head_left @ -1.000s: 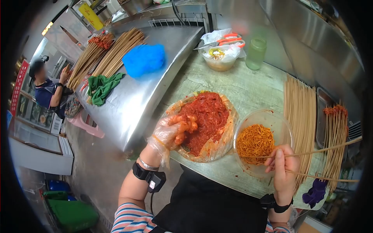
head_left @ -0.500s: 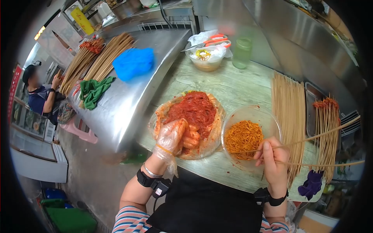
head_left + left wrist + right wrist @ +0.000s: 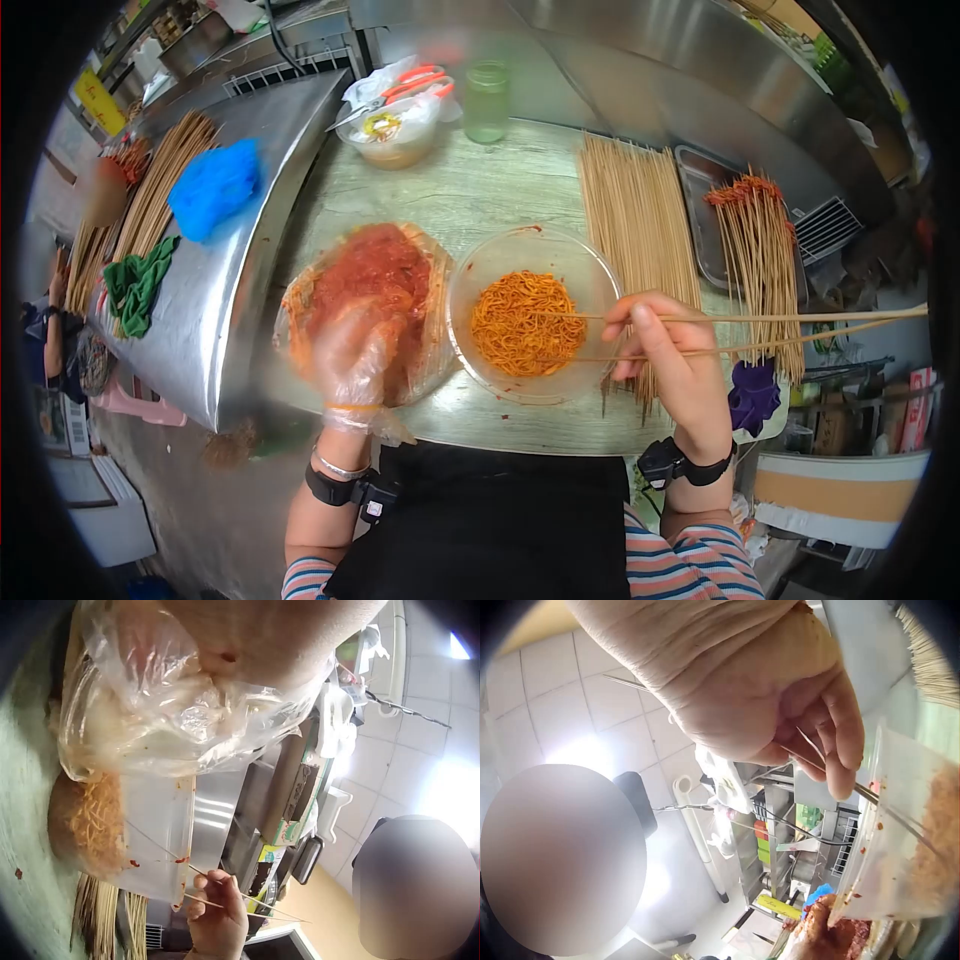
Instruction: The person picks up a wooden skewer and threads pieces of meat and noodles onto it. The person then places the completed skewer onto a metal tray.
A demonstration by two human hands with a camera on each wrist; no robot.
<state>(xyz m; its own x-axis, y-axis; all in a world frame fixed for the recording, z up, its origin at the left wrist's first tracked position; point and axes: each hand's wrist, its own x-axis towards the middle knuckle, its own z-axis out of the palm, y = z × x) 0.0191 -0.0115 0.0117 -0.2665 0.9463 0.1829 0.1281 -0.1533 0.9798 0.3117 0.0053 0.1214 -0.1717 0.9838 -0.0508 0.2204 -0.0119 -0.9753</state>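
Observation:
My left hand [image 3: 350, 355], in a clear plastic glove banded at the wrist, is over red, sauce-coated meat [image 3: 375, 255] in a plastic-lined bowl [image 3: 437, 300]. Blur and the meat hide its fingers. My bare right hand [image 3: 670, 345] pinches a pair of long chopsticks [image 3: 780, 318] between thumb and fingers. Their tips reach into orange noodle-like strands [image 3: 525, 320] in a clear round tub [image 3: 610, 265], beside the meat bowl. The right wrist view shows the chopsticks [image 3: 866, 793] crossing the tub's rim, with the curled fingers [image 3: 844, 724] around them.
Bare skewers [image 3: 635, 210] lie right of the tub. Further right, loaded skewers [image 3: 755, 250] rest by a metal tray [image 3: 690, 165]. Scissors [image 3: 395, 90] lie across a bowl [image 3: 390, 150] near a green jar [image 3: 487, 105]. A steel table [image 3: 240, 290] stands left.
The head view has swung right, shifting the table leftward in view. My left hand has moved within the meat and is blurred. My right hand still holds the chopsticks, their tips now further apart.

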